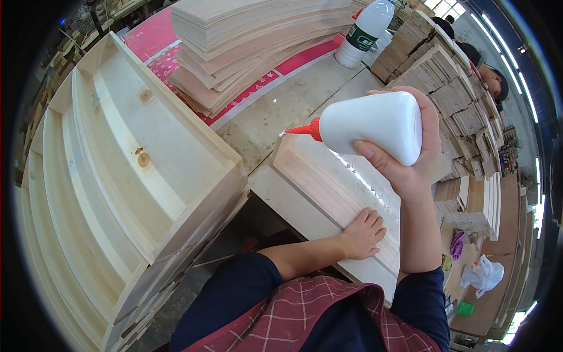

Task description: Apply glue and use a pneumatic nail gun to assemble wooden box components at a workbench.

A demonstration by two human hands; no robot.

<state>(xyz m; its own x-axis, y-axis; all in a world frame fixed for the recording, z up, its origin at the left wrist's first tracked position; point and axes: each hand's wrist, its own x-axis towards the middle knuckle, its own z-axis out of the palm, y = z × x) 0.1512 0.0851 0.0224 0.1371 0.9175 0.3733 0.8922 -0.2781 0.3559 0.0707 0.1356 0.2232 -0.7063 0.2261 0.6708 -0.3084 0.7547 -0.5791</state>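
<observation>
My right hand (413,158) is wrapped round a white squeeze bottle (369,126) with a red nozzle, held up and tipped on its side. The nozzle points left, and a bit of white glue (282,134) shows at its tip. Below, pale narrow wooden strips (328,196) lie side by side on the light worktable (278,196). My left hand (362,234) rests on the near end of these strips, palm down with fingers stretched out.
On the left stand stacked pale wooden drawer-like frames (202,190). Thin wood panels (234,53) are piled on a pink sheet (275,76) at the back, beside a large plastic bottle (365,35). Wood blocks (440,82) are stacked right. A person (494,82) is beyond them.
</observation>
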